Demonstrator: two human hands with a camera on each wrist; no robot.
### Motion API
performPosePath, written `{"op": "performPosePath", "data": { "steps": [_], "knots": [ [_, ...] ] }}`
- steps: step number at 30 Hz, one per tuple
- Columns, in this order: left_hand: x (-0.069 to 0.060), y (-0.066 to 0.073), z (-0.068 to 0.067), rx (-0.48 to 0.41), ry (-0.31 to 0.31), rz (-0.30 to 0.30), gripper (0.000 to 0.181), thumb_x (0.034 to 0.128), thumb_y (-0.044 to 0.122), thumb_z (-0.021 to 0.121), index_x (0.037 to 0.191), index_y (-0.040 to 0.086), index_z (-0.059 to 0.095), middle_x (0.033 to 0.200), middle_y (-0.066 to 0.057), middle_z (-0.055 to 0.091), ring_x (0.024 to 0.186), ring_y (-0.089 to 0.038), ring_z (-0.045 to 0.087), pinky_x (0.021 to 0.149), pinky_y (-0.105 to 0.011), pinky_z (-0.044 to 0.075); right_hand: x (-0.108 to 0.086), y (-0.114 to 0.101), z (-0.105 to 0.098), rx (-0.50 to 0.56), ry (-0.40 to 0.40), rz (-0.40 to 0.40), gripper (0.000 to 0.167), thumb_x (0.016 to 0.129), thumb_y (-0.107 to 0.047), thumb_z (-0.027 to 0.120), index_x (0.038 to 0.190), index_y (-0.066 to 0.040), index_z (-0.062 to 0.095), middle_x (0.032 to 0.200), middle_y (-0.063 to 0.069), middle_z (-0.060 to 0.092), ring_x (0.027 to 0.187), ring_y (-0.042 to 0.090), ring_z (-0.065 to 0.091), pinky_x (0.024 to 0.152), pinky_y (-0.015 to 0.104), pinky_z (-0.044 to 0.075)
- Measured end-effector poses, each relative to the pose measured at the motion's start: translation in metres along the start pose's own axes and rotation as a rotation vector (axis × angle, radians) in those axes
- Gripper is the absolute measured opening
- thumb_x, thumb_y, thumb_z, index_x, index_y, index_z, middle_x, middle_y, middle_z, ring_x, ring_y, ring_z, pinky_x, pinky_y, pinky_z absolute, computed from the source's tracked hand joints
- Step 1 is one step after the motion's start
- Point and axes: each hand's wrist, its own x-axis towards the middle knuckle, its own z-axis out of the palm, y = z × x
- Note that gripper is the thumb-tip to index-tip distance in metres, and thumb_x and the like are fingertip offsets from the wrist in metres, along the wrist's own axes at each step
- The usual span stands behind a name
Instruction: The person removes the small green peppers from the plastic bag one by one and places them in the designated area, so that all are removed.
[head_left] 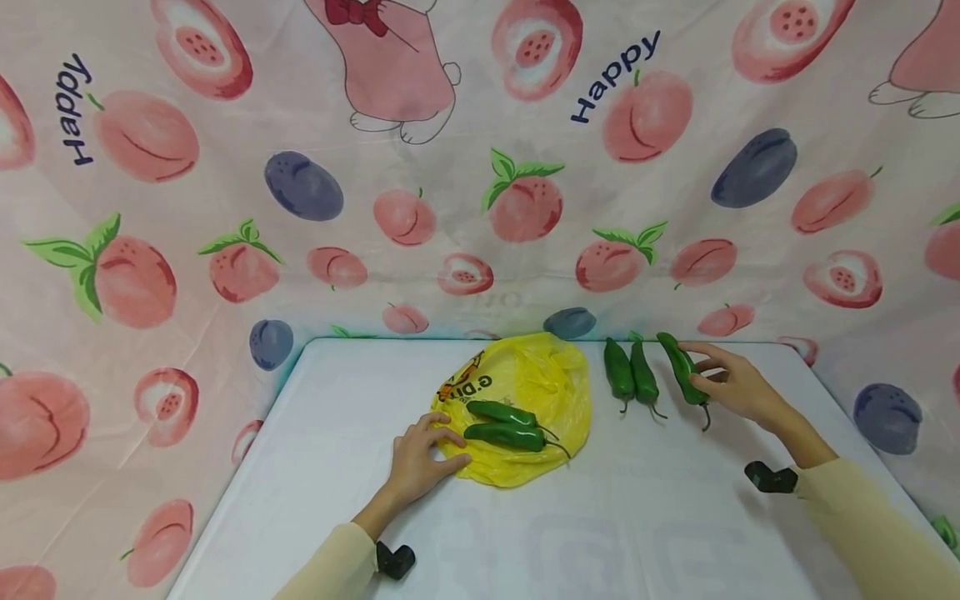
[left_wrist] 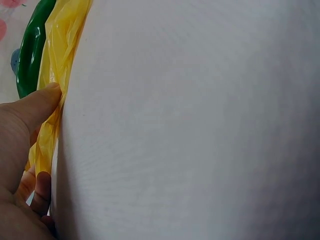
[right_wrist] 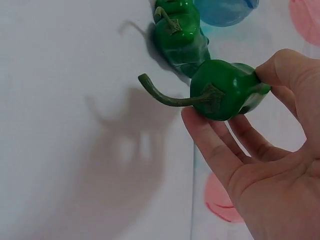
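Bag, head view: the yellow bag (head_left: 551, 375) lies crumpled on the white table (head_left: 337, 417), carrying a rear pepper (head_left: 498, 412) and a front pepper (head_left: 502, 436); a tug at its edge could roll either one off.
Resting pair, head view: a left pepper (head_left: 618, 372) and a middle pepper (head_left: 643, 375) lie side by side to the right of the bag; a low sideways swing of the neighbouring held pepper (head_left: 677, 360) might knock them askew.
Left hand (head_left: 420, 458), head view: thumb and fingers stand apart in a loose arch, touching the bag's near-left edge.
Right hand (head_left: 738, 387), head view: grips the held pepper, stem end toward the wearer.
Film, left wrist view: thin and folded, so it would probably shift or bunch if pressed sideways.
Thumb (left_wrist: 42, 105), left wrist view: rests on the film, the other fingers below it; whether they pinch plastic cannot be told.
Skin, right wrist view: glossy and rounded; a slackened grip could let the pepper slip or twist.
Fingers (right_wrist: 212, 142), right wrist view: partly bent, holding the pepper against the thumb, its shadow apart on the table.
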Motion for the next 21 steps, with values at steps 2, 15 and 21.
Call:
{"op": "performPosePath", "data": {
  "steps": [2,15,21],
  "knots": [
    [0.0,0.0,0.0,-0.002,0.001,0.001,0.016,0.0833,0.039,0.086,0.092,0.03,0.076,0.135,-0.005,0.059,0.119,-0.031,0.055,0.081,-0.043,0.029,0.0,0.002,0.001,0.0,0.007,-0.003,0.056,0.104,-0.017,0.061,0.155,-0.008,0.041,0.132,0.031,0.057,0.108,0.046,0.064,0.078,0.043,0.058],
    [-0.001,0.001,0.0,-0.001,0.004,0.003,0.016,0.0834,0.038,0.086,0.092,0.03,0.076,0.135,-0.005,0.059,0.12,-0.031,0.054,0.082,-0.043,0.029,0.009,0.012,0.009,-0.008,0.033,0.014,0.056,0.104,-0.016,0.061,0.155,-0.007,0.041,0.134,0.032,0.054,0.113,0.051,0.06,0.078,0.037,0.056],
    [-0.001,0.002,-0.001,-0.005,0.0,0.001,0.016,0.0836,0.038,0.086,0.093,0.029,0.076,0.135,-0.005,0.059,0.12,-0.031,0.054,0.083,-0.044,0.029,0.012,0.013,0.012,-0.007,0.02,0.047,0.057,0.105,-0.018,0.06,0.156,-0.006,0.039,0.136,0.033,0.053,0.119,0.052,0.055,0.082,0.046,0.056]
  ]
}}
